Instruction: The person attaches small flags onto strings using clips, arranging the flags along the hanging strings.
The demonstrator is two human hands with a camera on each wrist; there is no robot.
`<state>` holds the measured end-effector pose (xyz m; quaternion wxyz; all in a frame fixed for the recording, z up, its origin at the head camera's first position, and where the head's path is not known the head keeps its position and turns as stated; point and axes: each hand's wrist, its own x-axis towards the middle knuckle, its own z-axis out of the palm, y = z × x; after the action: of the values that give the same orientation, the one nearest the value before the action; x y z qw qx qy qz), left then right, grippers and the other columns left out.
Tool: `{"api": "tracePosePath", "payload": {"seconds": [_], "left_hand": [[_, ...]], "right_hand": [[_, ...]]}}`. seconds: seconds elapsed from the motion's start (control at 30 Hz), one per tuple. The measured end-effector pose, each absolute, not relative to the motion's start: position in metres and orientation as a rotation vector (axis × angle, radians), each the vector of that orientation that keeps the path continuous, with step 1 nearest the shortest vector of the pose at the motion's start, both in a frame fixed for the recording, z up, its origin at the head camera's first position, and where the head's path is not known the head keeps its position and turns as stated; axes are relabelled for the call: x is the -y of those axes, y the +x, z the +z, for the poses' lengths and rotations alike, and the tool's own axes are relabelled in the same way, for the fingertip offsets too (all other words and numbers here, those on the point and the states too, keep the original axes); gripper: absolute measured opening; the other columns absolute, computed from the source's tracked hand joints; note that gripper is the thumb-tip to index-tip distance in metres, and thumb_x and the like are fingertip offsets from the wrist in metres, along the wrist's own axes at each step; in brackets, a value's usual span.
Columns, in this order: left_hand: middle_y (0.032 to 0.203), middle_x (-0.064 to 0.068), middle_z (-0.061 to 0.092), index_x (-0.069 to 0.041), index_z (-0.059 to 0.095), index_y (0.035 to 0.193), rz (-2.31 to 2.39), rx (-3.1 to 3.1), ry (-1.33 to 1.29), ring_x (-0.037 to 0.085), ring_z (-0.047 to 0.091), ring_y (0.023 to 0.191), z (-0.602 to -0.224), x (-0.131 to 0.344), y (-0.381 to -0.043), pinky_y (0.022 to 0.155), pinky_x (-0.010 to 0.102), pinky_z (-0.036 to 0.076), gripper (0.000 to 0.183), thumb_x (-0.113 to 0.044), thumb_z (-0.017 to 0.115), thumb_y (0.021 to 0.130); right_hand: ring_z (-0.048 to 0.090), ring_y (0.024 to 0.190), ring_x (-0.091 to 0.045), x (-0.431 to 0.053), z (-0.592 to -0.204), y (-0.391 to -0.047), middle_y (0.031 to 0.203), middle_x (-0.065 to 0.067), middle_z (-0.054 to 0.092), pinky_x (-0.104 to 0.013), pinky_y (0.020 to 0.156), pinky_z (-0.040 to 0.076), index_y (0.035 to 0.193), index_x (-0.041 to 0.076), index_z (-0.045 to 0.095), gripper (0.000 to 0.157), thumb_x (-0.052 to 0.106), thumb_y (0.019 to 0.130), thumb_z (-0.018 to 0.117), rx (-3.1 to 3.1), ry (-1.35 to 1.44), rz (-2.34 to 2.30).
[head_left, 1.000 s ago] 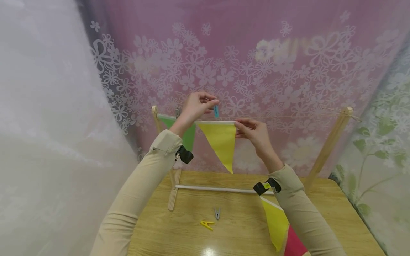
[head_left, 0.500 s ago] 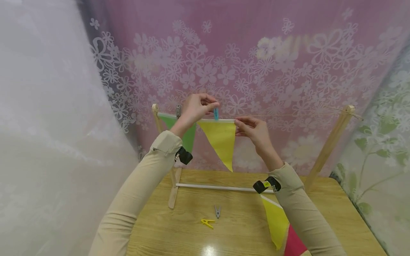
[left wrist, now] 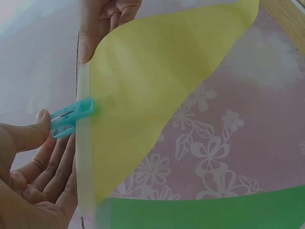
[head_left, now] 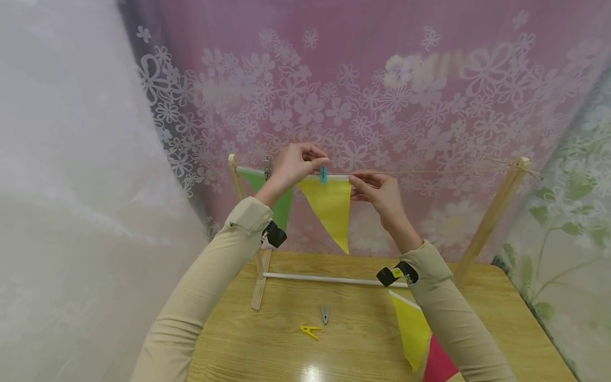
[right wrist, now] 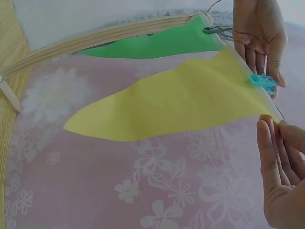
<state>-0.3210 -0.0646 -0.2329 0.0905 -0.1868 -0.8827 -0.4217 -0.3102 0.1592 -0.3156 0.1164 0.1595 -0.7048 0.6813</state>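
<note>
A yellow triangular pennant [head_left: 329, 204] with a white top band hangs along a thin string [head_left: 429, 172]. My left hand [head_left: 296, 165] pinches a blue clothespin [left wrist: 71, 117] by its handles; the clothespin's jaws straddle the pennant's white band near its middle. With thumb and fingers, my right hand [head_left: 379, 196] pinches the pennant's upper right corner at the string. To the left, a green pennant [head_left: 281, 207] hangs from the same string under a grey clothespin [right wrist: 217, 30], partly hidden behind my left hand and wrist in the head view.
Wooden posts [head_left: 494, 212] hold the string at both ends, with a white crossbar [head_left: 329, 278] low between them. On the wooden table [head_left: 267, 345] lie a grey clothespin [head_left: 325, 314] and a yellow clothespin [head_left: 310, 332]. Another yellow pennant [head_left: 411, 334] and a red one [head_left: 438, 361] lie partly under my right forearm.
My left hand has lowered the blue clothespin from above the string onto the yellow pennant's top band. My right hand has stayed at the pennant's corner, rising slightly with it.
</note>
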Motion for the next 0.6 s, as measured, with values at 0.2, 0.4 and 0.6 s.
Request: {"api": "tracePosePath", "payload": {"seconds": [0.2,0.4,0.6], "left_hand": [[0.100,0.002,0.076,-0.018,0.077,0.110,-1.264,2.630,-0.559,0.018,0.073,0.086,-0.2335,0.0643,-0.3211,0.073,0.031,0.055,0.021,-0.033,0.071,0.097],[0.100,0.002,0.075,-0.017,0.077,0.111,-1.265,2.628,-0.568,0.017,0.073,0.085,-0.2346,0.0645,-0.3214,0.073,0.031,0.056,0.021,-0.032,0.070,0.098],[0.103,0.004,0.075,-0.015,0.075,0.113,-1.300,2.644,-0.578,0.018,0.072,0.088,-0.2349,0.0659,-0.3204,0.079,0.032,0.056,0.023,-0.032,0.070,0.098]], "right_hand": [[0.072,0.074,-0.012,-0.1592,-0.3157,-0.3107,0.095,0.005,0.072,-0.027,0.073,0.062,0.124,-0.011,0.064,0.044,0.022,0.097,0.071,2.069,0.477,1.997],[0.072,0.074,-0.011,-0.1587,-0.3164,-0.3107,0.095,0.005,0.072,-0.027,0.073,0.062,0.125,-0.011,0.064,0.044,0.023,0.097,0.071,2.079,0.466,1.999],[0.072,0.075,-0.011,-0.1585,-0.3160,-0.3101,0.097,0.005,0.072,-0.027,0.074,0.061,0.125,-0.012,0.063,0.044,0.022,0.097,0.071,2.083,0.467,2.007]]}}
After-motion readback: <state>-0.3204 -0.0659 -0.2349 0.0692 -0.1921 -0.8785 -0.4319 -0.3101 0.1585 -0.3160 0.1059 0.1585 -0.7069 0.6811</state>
